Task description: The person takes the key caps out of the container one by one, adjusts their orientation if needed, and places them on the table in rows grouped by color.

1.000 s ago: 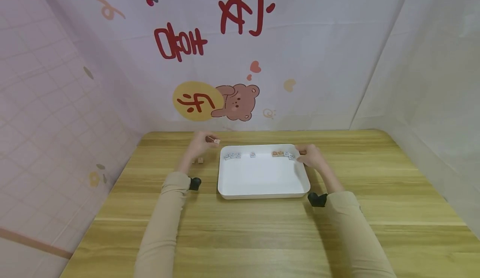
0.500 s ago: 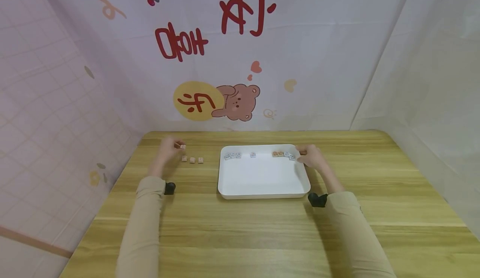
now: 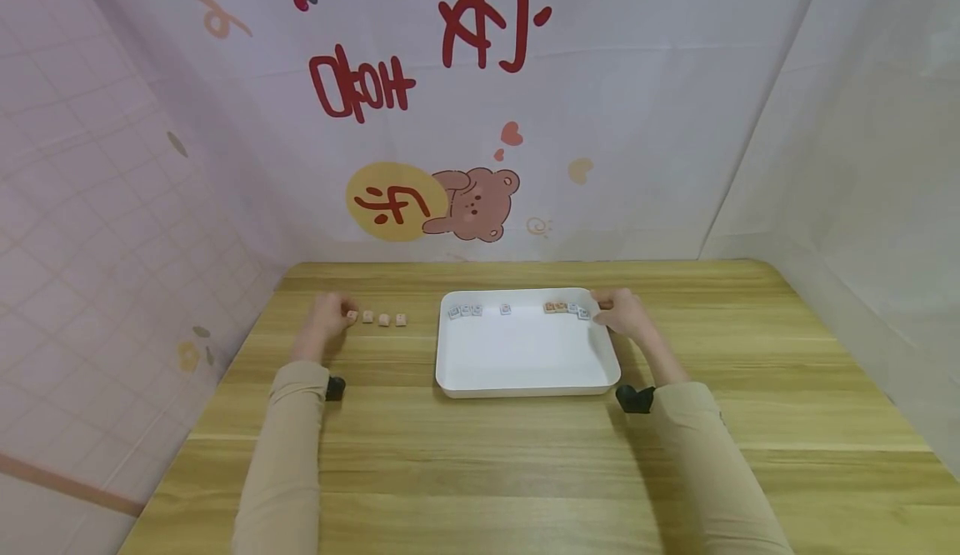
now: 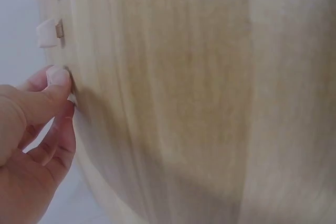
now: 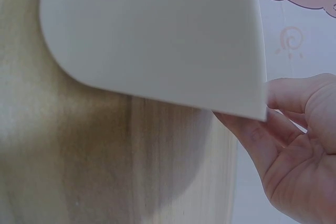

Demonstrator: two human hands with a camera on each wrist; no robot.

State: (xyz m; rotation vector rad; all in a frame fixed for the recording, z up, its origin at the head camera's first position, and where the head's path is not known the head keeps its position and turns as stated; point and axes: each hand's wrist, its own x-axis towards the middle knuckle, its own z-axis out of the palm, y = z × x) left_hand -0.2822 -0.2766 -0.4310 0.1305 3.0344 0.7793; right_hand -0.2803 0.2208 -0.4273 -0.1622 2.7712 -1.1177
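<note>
My left hand (image 3: 327, 315) pinches a small pale keycap (image 3: 352, 315) between thumb and fingertips, down at the wooden tabletop. This keycap stands at the left end of a short row; the neighbouring keycap (image 3: 367, 317) and two more lie to its right. In the left wrist view the thumb and fingers hide most of the held piece, while other keycaps (image 4: 47, 33) sit just beyond. Thumb and fingers of my right hand (image 3: 621, 309) grip the back right corner of a white tray (image 3: 525, 355). Inside, along its back wall, are several white keycaps (image 3: 466, 311) and orange ones (image 3: 555, 307).
The wooden table (image 3: 495, 472) extends in front of the tray and to both sides. A white cloth with printed red characters and a bear (image 3: 476, 205) hangs behind the table's back edge. More cloth closes in the left and right sides.
My left hand has carried the keycap leftward from near the tray's back left corner and lowered it to the table at the row's left end. The right hand and tray have stayed put.
</note>
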